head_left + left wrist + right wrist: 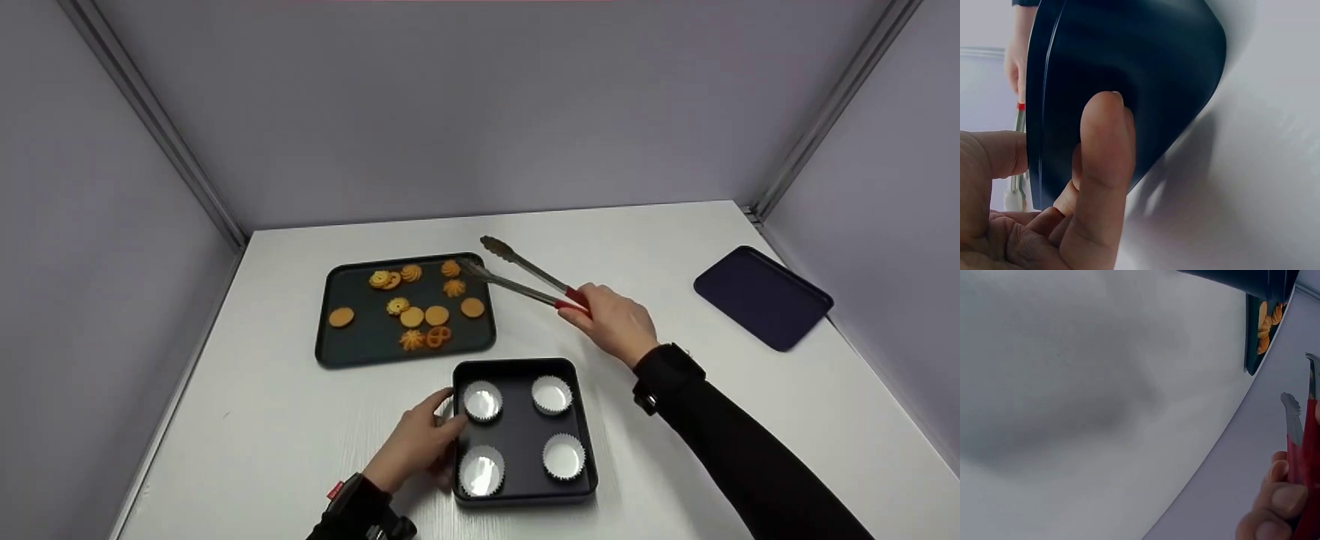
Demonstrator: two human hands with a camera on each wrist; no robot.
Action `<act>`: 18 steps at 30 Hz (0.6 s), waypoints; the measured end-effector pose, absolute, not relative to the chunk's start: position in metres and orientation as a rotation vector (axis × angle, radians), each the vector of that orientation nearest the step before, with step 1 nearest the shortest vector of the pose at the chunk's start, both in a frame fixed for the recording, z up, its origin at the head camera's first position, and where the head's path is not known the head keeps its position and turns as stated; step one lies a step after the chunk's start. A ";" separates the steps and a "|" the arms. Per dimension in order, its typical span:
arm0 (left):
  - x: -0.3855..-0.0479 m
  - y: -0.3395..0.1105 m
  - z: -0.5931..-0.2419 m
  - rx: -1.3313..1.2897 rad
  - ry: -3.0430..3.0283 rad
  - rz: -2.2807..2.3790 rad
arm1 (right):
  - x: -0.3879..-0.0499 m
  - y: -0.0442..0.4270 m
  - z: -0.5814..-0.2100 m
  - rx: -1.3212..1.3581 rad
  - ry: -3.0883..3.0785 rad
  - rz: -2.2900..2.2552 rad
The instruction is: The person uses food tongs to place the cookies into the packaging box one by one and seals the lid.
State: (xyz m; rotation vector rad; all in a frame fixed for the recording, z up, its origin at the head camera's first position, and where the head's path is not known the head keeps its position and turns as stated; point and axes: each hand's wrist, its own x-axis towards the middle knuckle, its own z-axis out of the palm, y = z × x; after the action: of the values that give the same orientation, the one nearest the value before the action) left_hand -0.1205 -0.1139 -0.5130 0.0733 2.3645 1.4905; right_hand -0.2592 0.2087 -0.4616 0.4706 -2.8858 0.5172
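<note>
My right hand grips a pair of metal tongs by the red handles. The tongs' arms are spread apart, one tip over the right edge of a dark baking tray, with nothing visible between them. Cookies lie scattered on that tray, among them round flat biscuits, swirled cookies and a pretzel. At the left side of a deep black square pan, my left hand holds the rim and wall, thumb at the rim. Several white paper baking cups stand in the pan's corners.
A smaller dark blue tray lies at the right edge of the white table. Grey panels enclose the table at the back and on both sides. The square pan stands just in front of the cookie tray.
</note>
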 end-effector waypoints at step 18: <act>-0.120 -0.114 -0.513 0.073 2.340 1.510 | -0.259 0.181 -0.460 0.586 -2.969 0.409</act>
State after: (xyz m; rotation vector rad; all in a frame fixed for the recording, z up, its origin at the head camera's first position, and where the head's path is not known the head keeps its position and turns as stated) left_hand -0.1203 -0.1136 -0.5132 0.0729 2.3404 1.5098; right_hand -0.2592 0.1812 -0.4599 0.5864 -2.9690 0.4091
